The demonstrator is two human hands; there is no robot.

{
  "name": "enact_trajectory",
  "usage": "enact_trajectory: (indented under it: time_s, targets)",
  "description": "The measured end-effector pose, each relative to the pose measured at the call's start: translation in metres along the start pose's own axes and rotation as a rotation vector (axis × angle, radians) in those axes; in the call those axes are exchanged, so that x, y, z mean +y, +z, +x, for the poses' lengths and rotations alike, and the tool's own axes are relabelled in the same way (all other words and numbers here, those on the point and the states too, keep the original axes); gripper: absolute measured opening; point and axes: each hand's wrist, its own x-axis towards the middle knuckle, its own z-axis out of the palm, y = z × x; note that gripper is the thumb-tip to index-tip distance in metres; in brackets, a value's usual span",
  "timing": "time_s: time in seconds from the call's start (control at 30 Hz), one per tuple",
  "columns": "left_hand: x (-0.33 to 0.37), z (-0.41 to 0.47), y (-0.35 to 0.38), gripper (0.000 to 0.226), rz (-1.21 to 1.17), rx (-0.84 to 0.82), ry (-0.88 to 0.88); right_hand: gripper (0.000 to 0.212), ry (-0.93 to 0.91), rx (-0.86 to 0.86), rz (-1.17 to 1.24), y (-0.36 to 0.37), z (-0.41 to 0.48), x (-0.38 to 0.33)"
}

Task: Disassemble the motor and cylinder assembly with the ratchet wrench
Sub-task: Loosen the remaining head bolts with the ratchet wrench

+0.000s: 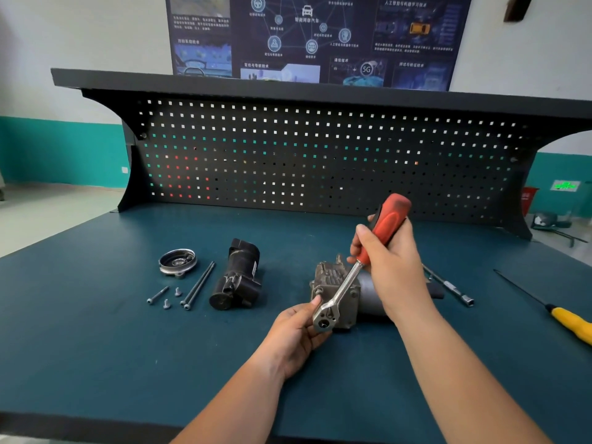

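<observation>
Item 1: ratchet wrench with red plastic handle and chrome shank [347, 282], held tilted, head low and toward the viewer. Right hand [392, 264] grips the handle, fingers wrapped round it. Left hand [298, 328] pinches the wrench head between thumb and curled fingers.

Item 2: grey finned metal motor and cylinder assembly [330, 277], lying on the dark teal workbench [96, 331] at centre, just behind the wrench head (its dark cylindrical end is partly hidden by the right forearm). Whether the head sits on a bolt cannot be told.

Item 3: black motor housing [238, 277], left of the assembly and apart from it.

Item 4: round silver end cover [177, 261], far left.

Item 5: two long dark bolts [198, 285], side by side; three short screws [166, 303] near them.

Item 6: slim steel extension bar [448, 285], right of the forearm.

Item 7: yellow-handled screwdriver [570, 322], right edge.
</observation>
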Motion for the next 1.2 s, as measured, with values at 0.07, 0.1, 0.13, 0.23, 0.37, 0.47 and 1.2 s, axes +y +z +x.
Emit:
enact_trajectory:
  time_s: [0.07, 0.1, 0.13, 0.23, 0.37, 0.47, 1.2]
  targets:
    - [0.000, -0.001, 0.001, 0.022, 0.004, -0.002, 0.016, 0.015, 0.005, 0.013, 0.021, -0.002, 0.000, 0.000]
    - [0.000, -0.001, 0.001, 0.023, 0.012, -0.001, 0.025, 0.014, 0.011, 0.033, 0.050, -0.003, -0.001, 0.001]
    - [-0.001, -0.002, 0.001, 0.023, 0.021, 0.000, 0.032, 0.013, 0.022, 0.063, 0.090, -0.005, -0.002, 0.003]
    - [-0.002, -0.004, 0.001, 0.019, 0.034, 0.013, 0.045, 0.014, 0.107, 0.226, 0.283, -0.014, -0.007, 0.014]
    - [-0.002, -0.003, 0.003, 0.026, 0.031, 0.019, 0.044, 0.013, 0.358, 0.521, 0.703, -0.038, -0.020, 0.040]
    - [-0.002, -0.002, 0.004, 0.027, 0.041, 0.033, 0.040, 0.022, 0.568, 0.677, 0.908, -0.045, -0.044, 0.064]
    - [0.000, -0.005, 0.003, 0.036, 0.075, -0.027, -0.006, 0.019, -0.231, -0.120, -0.367, 0.042, -0.013, -0.006]
